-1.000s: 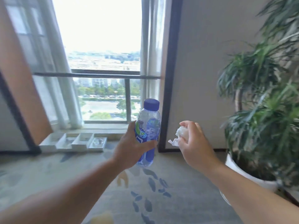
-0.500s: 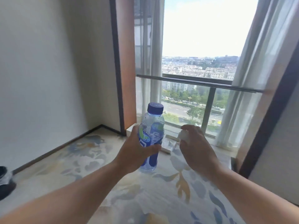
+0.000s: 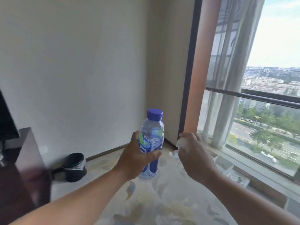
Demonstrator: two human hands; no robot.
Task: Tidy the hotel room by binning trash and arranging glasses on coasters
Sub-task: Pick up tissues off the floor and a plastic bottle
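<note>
My left hand [image 3: 138, 157] grips a clear plastic water bottle [image 3: 152, 137] with a purple cap and a blue-green label, held upright at the middle of the view. Just to its right, my right hand [image 3: 194, 153] is closed around a crumpled white tissue [image 3: 176, 151], part of which pokes out below my fingers. A black waste bin [image 3: 75, 166] with a clear plastic liner stands on the floor at the left, against the wall, well beyond both hands.
A dark wooden cabinet [image 3: 24, 159] with a black screen above it fills the left edge, next to the bin. Patterned carpet [image 3: 162, 200] covers the floor. A large window [image 3: 259, 119] with sheer curtains and a rail runs along the right.
The view has swung left: the potted plant and most of the window have left the frame, and the wall corner, bin and cabinet have come in. Both hands keep the bottle and tissue.
</note>
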